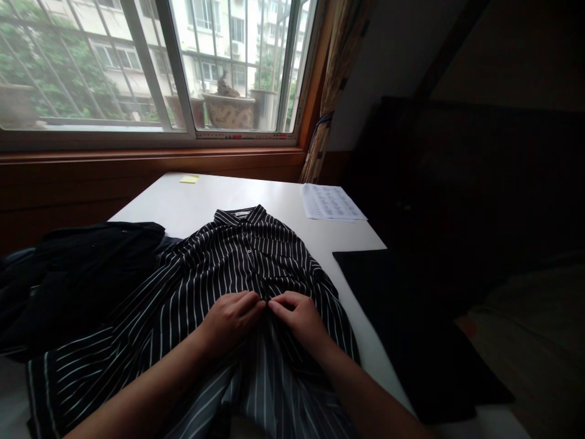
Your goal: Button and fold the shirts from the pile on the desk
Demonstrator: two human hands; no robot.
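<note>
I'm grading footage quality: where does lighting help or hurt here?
Head view: daylight from the grey-framed glass window leaves pale sheen on the white tabletop; right side, deep shadow hides detail in the flat black cloth; centre, the white-striped black shirt reads clearly.

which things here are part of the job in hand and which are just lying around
In use:
- striped shirt, front pinched by left hand and right hand
- white table beneath it

Apparently just lying about:
- dark clothes
- yellow note
- printed paper
</note>
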